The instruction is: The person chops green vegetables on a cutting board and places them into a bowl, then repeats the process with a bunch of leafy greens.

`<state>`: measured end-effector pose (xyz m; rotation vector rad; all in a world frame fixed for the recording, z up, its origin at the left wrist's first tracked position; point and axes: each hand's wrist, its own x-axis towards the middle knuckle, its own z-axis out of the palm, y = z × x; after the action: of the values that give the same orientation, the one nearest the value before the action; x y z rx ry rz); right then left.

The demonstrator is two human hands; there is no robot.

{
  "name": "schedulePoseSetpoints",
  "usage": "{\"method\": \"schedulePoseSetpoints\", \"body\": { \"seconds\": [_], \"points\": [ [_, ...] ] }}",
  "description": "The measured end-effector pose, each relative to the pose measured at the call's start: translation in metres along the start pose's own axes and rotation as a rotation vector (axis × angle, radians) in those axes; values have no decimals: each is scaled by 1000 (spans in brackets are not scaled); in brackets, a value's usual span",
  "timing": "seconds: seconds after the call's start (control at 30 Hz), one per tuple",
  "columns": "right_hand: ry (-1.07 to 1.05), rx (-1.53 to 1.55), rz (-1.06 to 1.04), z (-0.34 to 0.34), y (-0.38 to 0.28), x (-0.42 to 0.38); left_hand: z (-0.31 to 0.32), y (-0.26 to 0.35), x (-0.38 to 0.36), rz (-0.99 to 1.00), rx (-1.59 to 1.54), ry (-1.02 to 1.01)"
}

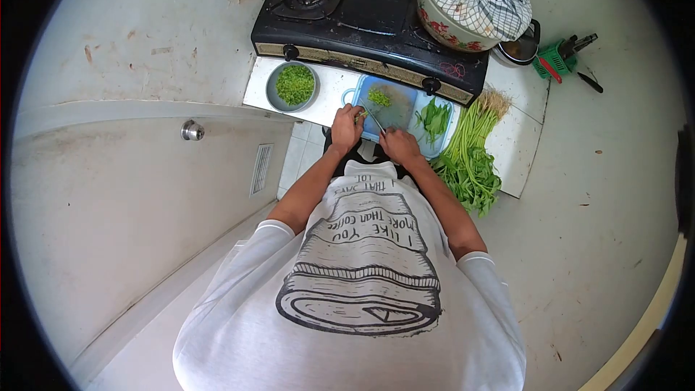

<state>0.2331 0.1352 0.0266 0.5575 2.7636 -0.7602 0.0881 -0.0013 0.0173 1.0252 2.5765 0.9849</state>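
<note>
My left hand (347, 127) is closed at the left side of a blue cutting board (400, 99), with bits of green stalk (361, 113) at its fingertips. In my right hand (399, 145) is a knife (374, 119), its blade pointing up and left, close to the left fingers. Beyond the blade lies a small heap of chopped greens (378, 96). Loose green leaves (433, 120) rest on the right part of the board. To the left, a grey bowl (314, 100) holds finely chopped greens (294, 85).
A black gas stove (376, 0) stands behind the board, with a cloth-covered flowered pot (443, 35) on its right. A large bunch of leafy stalks (467, 146) overhangs the white tiled counter (517, 156). Farther right are a dark pan (518, 49) and a green utensil basket (554, 60).
</note>
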Motion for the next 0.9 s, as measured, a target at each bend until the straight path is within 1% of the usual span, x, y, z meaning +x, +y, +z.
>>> {"method": "schedulePoseSetpoints", "body": {
  "seconds": [0.17, 0.23, 0.33, 0.43, 0.53, 0.63, 0.83, 0.9],
  "points": [
    [-13, 18, -6, 2, -1, 2, 0, 0, 1, -40, -33, -23],
    [13, 20, -18, 8, 1, 3, -1, 1, 0, -25, -26, -14],
    [-7, 7, 18, 10, -1, 8, 0, -2, 1, -19, -25, -3],
    [35, -5, -13, 9, -6, 13, 2, -2, 1, -14, -28, 17],
    [3, -12, -49, 13, -4, 18, 4, -3, 1, -13, -24, 25],
    [35, -32, 1, 13, -5, 16, 3, -2, 2, -32, -40, 8],
    [21, -18, -37, 9, 2, 0, 3, -5, 3, -10, -39, 4],
    [14, -20, -15, 9, 0, 2, 3, -5, 3, -13, -46, -3]
  ]
}}
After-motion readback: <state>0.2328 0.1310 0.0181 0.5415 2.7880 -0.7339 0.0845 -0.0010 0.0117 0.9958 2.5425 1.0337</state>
